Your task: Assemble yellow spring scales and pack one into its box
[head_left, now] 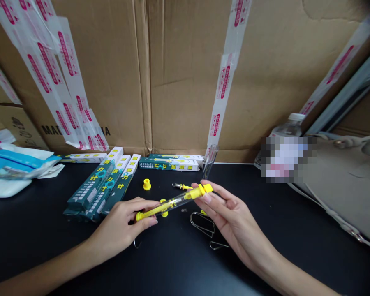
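A clear tubular spring scale (176, 200) with yellow ends is held slantwise above the black table, its right end higher. My left hand (128, 222) grips the lower yellow end between thumb and fingers. At the upper end, the fingers of my right hand (226, 209) close around the yellow cap (202, 191). A small metal hook (137, 244) shows below my left hand. Beneath the scale lie a yellow part (164, 208), partly covered by the tube, and a small loose spring (184, 210). Bent wire hooks (202, 224) rest beside my right hand.
A yellow cap (146, 184), a yellow rod with a metal spring end (181, 186) and an upright clear tube (210, 162) stand or lie farther back. Green-and-white boxes (94, 185) are at left. A plastic bottle (291, 127) and beige bag (342, 181) occupy the right; cardboard (185, 82) rises behind.
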Demonstrator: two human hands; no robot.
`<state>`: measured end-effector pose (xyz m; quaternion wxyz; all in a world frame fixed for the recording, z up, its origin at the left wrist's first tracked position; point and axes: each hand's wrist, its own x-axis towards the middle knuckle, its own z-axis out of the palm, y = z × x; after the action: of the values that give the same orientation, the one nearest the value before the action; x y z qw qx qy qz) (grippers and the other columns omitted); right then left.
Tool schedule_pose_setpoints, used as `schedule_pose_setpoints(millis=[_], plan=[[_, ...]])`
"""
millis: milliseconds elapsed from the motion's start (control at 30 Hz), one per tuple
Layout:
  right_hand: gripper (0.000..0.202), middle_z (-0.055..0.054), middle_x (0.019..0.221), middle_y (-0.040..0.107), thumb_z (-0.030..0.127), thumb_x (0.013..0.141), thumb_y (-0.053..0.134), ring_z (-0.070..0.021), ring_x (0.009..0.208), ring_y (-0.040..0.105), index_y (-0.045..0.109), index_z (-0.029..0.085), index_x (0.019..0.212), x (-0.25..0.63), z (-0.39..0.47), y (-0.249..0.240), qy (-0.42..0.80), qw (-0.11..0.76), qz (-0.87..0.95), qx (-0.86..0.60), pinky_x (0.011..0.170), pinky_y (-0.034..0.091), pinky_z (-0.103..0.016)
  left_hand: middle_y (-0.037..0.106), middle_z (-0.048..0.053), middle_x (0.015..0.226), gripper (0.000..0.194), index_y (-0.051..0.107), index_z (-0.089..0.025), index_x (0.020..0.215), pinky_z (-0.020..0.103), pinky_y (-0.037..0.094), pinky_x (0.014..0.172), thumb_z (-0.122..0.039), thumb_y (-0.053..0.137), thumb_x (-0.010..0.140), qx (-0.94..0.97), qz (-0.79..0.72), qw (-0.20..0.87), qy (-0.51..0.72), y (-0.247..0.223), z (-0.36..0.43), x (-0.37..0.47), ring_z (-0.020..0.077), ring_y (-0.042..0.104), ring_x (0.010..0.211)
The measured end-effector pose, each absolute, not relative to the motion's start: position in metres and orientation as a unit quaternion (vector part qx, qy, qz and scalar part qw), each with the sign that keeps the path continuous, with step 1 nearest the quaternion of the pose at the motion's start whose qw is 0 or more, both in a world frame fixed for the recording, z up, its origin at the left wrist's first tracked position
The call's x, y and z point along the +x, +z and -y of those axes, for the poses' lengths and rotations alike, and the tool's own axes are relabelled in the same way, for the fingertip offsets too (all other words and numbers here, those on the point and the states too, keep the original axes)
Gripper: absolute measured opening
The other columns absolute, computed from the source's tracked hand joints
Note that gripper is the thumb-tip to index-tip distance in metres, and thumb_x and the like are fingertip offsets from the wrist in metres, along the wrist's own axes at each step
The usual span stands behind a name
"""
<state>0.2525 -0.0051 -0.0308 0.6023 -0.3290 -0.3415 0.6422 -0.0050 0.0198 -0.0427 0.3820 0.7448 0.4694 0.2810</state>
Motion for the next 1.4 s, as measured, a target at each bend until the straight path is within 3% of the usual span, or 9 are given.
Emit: schedule_pose_setpoints(millis=[133, 200, 400, 667, 1033, 1200, 1400], plan=[[0.011, -0.006, 0.111, 0.078, 0.02, 0.083, 0.082, -0.0188, 0.112, 0.07, 0.075, 0.018, 0.09, 0.2522, 0.0039, -0.032, 0.642, 0.597, 0.362, -0.316, 0.108, 0.051, -0.031, 0.073, 0.009, 0.112, 0.039, 0.074, -0.02, 0.119, 0.038, 0.059, 0.09, -0.038, 0.064, 0.086, 0.748, -0.468, 0.379, 0.279, -0.0426, -0.019, -0.006, 0.0278, 0.07, 0.103], [0.01, -0.005, 0.108, 0.079, 0.019, 0.082, 0.082, -0.0186, 0.11, 0.071, 0.072, 0.018, 0.084, 0.252, 0.0031, -0.0324, 0.645, 0.601, 0.356, -0.31, 0.107, 0.051, -0.031, 0.073, 0.009, 0.113, 0.039, 0.074, -0.02, 0.119, 0.037, 0.059, 0.091, -0.037, 0.064, 0.086, 0.748, -0.467, 0.379, 0.279, -0.0422, -0.0185, -0.0058, 0.0279, 0.069, 0.105], [0.035, -0.006, 0.111, 0.079, 0.02, 0.08, 0.084, -0.0203, 0.114, 0.07, 0.072, 0.021, 0.114, 0.2526, 0.0039, -0.0331, 0.642, 0.606, 0.337, -0.327, 0.106, 0.053, -0.032, 0.073, 0.008, 0.112, 0.037, 0.074, -0.02, 0.118, 0.036, 0.059, 0.09, -0.038, 0.065, 0.087, 0.748, -0.469, 0.377, 0.28, -0.0418, -0.0191, -0.0045, 0.0276, 0.07, 0.104], [0.03, -0.008, 0.119, 0.076, 0.024, 0.084, 0.081, -0.0223, 0.118, 0.067, 0.076, 0.018, 0.113, 0.25, 0.0064, -0.0314, 0.626, 0.602, 0.371, -0.329, 0.106, 0.052, -0.03, 0.074, 0.009, 0.112, 0.037, 0.075, -0.018, 0.114, 0.035, 0.06, 0.088, -0.038, 0.064, 0.086, 0.742, -0.479, 0.376, 0.28, -0.039, -0.0175, -0.0032, 0.0284, 0.07, 0.104], [0.032, -0.007, 0.108, 0.079, 0.026, 0.077, 0.086, -0.0223, 0.107, 0.072, 0.079, 0.019, 0.107, 0.2526, 0.0035, -0.0334, 0.617, 0.593, 0.375, -0.356, 0.102, 0.056, -0.034, 0.075, 0.01, 0.112, 0.037, 0.075, -0.017, 0.114, 0.037, 0.059, 0.092, -0.038, 0.064, 0.086, 0.744, -0.484, 0.371, 0.273, -0.0353, -0.0162, -0.0016, 0.0289, 0.07, 0.105], [0.033, -0.007, 0.114, 0.078, 0.024, 0.076, 0.087, -0.0188, 0.103, 0.072, 0.079, 0.02, 0.107, 0.2521, 0.0069, -0.0296, 0.623, 0.592, 0.365, -0.357, 0.095, 0.059, -0.026, 0.074, 0.009, 0.113, 0.035, 0.075, -0.019, 0.114, 0.036, 0.059, 0.09, -0.037, 0.063, 0.086, 0.747, -0.48, 0.371, 0.273, -0.0373, -0.0167, -0.0023, 0.0284, 0.07, 0.105], [0.041, -0.004, 0.106, 0.08, 0.019, 0.072, 0.089, -0.0148, 0.095, 0.075, 0.077, 0.022, 0.112, 0.2515, 0.0056, -0.0308, 0.644, 0.6, 0.325, -0.346, 0.09, 0.061, -0.022, 0.074, 0.008, 0.114, 0.035, 0.075, -0.02, 0.114, 0.037, 0.059, 0.092, -0.038, 0.064, 0.086, 0.748, -0.479, 0.369, 0.273, -0.0374, -0.016, -0.0037, 0.0286, 0.069, 0.107]])
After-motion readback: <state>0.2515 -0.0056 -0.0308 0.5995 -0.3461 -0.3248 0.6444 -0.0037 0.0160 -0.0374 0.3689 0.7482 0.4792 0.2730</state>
